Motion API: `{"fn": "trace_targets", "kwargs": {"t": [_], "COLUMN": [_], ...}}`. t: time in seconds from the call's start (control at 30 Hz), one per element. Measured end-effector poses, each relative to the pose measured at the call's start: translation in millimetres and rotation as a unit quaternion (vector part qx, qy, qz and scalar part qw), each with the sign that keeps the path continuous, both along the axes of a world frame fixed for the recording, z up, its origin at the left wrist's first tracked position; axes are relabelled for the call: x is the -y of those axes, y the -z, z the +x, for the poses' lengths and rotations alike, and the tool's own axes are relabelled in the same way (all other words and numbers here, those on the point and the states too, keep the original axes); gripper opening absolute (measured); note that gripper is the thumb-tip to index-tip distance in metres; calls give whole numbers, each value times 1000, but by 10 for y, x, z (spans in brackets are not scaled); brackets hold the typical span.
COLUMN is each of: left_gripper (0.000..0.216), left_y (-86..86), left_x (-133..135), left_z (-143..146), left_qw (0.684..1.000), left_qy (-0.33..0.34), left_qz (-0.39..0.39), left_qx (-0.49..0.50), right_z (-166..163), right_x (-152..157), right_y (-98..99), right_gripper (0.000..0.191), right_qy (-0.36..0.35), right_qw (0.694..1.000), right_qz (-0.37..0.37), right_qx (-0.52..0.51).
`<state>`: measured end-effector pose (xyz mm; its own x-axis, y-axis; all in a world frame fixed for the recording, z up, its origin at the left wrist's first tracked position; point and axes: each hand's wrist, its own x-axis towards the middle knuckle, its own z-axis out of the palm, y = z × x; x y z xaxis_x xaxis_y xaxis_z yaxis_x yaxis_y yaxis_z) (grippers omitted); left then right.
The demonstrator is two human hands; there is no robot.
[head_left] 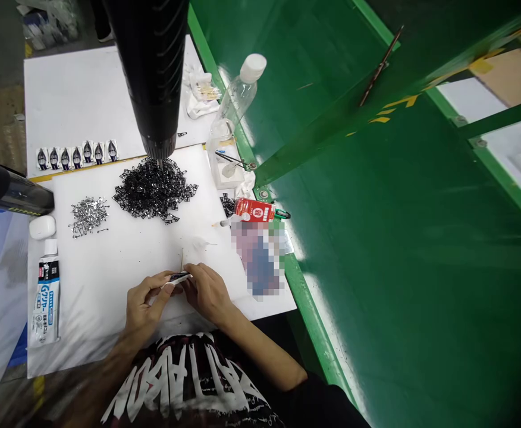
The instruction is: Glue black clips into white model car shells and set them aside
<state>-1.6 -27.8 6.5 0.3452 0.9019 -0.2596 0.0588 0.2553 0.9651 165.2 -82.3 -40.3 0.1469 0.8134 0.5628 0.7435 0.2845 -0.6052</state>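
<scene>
Close to my body, my left hand (pixel 147 300) is closed on a small white and black part (pixel 179 277), gripped between thumb and fingers. My right hand (pixel 209 294) meets it from the other side with curled fingers, pinching a thin pale stick (pixel 182 257) that points up and away. The stick's lower end is hidden by the fingers. Beyond the hands lies a large heap of small black clips (pixel 153 187). A smaller pile of silvery metal pieces (pixel 88 216) is to its left.
Several similar white and black parts (pixel 77 157) stand in a row at the back left. A glue tube (pixel 46 303) and a white case (pixel 42 227) lie left. A clear bottle (pixel 234 107), red box (pixel 255 210) and swabs (pixel 209 90) are right. Black power screwdrivers (pixel 153 77) hang overhead.
</scene>
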Motion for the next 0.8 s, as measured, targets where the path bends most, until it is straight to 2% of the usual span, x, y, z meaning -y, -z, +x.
{"fn": "trace_targets", "kwargs": {"t": [0.3,0.57,0.8], "left_gripper": [18,10,6], "left_y": [9,18,56], "left_x": [32,46,60], "left_z": [37,50,57], "left_qw": [1000,998,990], "left_qy": [-12,-13,-17], "left_qz": [25,63,139], "left_qx": [-9,-2,-12], "right_z": [-41,-83,-71], "right_x": [-11,-11,-19], "right_y": [-43,-32,0], "right_gripper": [31,15,20], "right_qy": [37,65,65], "right_qw": [999,997,997], "right_qz": [11,15,18], "right_qx": [21,34,47]}}
